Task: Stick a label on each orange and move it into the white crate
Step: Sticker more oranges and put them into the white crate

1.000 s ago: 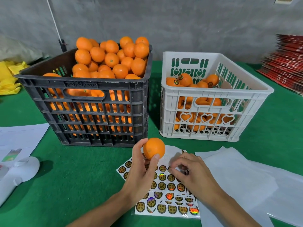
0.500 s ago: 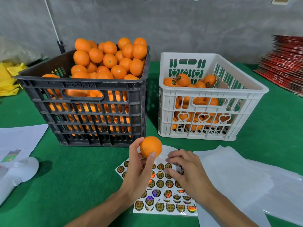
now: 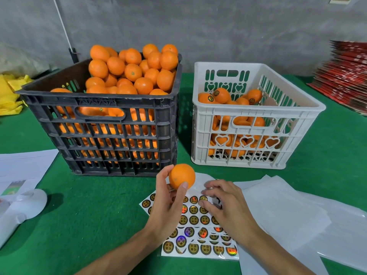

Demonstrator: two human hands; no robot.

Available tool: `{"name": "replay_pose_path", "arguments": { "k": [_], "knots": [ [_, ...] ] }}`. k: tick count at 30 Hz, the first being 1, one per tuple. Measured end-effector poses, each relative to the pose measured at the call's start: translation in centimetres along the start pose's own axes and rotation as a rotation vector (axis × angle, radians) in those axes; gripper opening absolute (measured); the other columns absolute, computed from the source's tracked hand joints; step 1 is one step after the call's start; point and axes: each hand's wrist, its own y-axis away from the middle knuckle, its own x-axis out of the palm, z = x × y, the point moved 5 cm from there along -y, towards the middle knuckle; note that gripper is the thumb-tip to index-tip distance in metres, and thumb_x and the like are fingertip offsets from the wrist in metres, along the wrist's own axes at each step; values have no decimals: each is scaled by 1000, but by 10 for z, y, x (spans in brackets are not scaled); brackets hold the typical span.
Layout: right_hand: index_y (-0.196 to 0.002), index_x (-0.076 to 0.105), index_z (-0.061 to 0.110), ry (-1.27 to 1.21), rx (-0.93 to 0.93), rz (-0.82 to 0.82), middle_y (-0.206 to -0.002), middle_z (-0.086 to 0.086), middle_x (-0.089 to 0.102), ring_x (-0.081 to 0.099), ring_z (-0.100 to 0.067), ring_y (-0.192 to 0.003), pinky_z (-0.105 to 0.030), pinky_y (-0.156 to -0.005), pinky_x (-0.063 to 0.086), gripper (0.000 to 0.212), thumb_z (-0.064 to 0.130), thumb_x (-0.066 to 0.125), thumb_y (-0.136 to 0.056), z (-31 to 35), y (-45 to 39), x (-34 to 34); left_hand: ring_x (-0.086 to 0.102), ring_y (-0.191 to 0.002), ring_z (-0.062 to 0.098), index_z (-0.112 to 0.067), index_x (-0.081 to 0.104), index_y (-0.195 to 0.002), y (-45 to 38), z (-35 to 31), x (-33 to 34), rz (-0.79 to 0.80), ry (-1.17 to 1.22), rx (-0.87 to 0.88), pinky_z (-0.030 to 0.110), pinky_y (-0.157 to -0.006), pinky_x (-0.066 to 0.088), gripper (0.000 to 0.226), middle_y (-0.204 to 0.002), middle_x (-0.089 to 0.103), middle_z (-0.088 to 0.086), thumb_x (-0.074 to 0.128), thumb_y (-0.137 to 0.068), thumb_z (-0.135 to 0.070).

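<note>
The green worktop (image 3: 83, 215) carries a black crate (image 3: 107, 133) heaped with oranges beyond the left hand (image 3: 168, 207), and a white crate (image 3: 256, 116) beyond the right hand (image 3: 228, 207). The label sheet (image 3: 196, 231) lies under both hands. The left hand grips an orange (image 3: 181, 176) just above the sheet — the right's curled fingers touch the sheet's top edge; whether they pinch a label, I cannot tell.

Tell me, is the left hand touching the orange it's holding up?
Touching. The head view shows the left hand gripping the orange, thumb on one side and fingertips on the other.
</note>
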Motion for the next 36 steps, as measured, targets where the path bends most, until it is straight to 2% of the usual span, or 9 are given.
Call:
{"name": "replay_pose_path", "arguments": {
  "k": [4, 11, 18, 22, 24, 29, 32, 34, 36],
  "knots": [
    [-114, 75, 29, -11, -2, -26, -120, 23, 61, 49, -2, -118, -15, -107, 27, 26, 41, 76, -90, 2, 0, 0, 69, -99, 14, -48, 32, -142, 0, -1, 0, -2, -3, 5, 22, -82, 55, 48, -112, 60, -26, 56, -100, -50],
    [-112, 75, 28, 2, -20, -46, -115, 20, 65, 55, -8, -109, -27, -106, 35, 23, 36, 77, -91, 7, 2, -1, 69, -102, 14, -48, 32, -141, -1, 0, 0, -1, -6, 7, 21, -85, 55, 48, -113, 60, -26, 57, -100, -49],
    [-104, 79, 23, 77, -83, -126, -107, 15, 71, 60, -13, -93, -26, -93, 39, 20, 25, 84, -85, 11, 3, -2, 69, -99, 17, -45, 31, -143, -1, 5, -1, -5, -16, 1, 24, -81, 56, 51, -118, 62, -6, 57, -99, -50],
    [-95, 80, 23, 103, -169, -177, -102, 16, 73, 63, -8, -89, -29, -91, 42, 17, 21, 88, -80, 17, 4, -3, 68, -99, 15, -43, 31, -143, -1, 4, 0, 7, -28, 18, 23, -83, 56, 50, -112, 60, -24, 56, -100, -49],
    [-93, 78, 27, -7, -142, -141, -109, 21, 71, 61, 0, -101, -30, -98, 40, 11, 22, 83, -85, 15, 4, -3, 68, -98, 12, -43, 31, -143, -2, 3, 1, 9, -31, 28, 21, -82, 55, 50, -112, 60, -23, 55, -100, -50],
    [-92, 77, 32, -670, 140, -91, -130, 18, 65, 55, -5, -128, -41, -107, 40, 5, 30, 73, -94, 12, -9, -15, 63, -84, 6, -43, 29, -145, -2, 1, 1, 22, -49, 14, 21, -75, 52, 58, -117, 58, 6, 54, -96, -61],
    [-92, 79, 30, -760, 136, -141, -132, 18, 65, 55, -2, -129, -40, -111, 39, 7, 35, 74, -91, 28, -22, -21, 65, -88, 15, -44, 29, -147, -2, -3, 3, 34, -35, 28, 28, -78, 54, 59, -118, 61, 10, 55, -97, -60],
    [-92, 79, 30, -766, 146, -178, -131, 18, 65, 56, -3, -128, -43, -112, 42, 6, 34, 76, -89, 40, -26, -20, 67, -95, 29, -40, 31, -150, -2, -9, 4, 38, 6, 50, 43, -84, 59, 60, -116, 65, 4, 57, -99, -57],
    [-95, 79, 30, -781, 149, -237, -132, 18, 64, 57, -4, -128, -45, -111, 45, 8, 32, 79, -87, 48, -28, -22, 69, -105, 30, -34, 33, -153, -4, -19, 3, 44, 48, 86, 43, -91, 60, 60, -120, 66, -5, 59, -102, -53]
  ]
}}
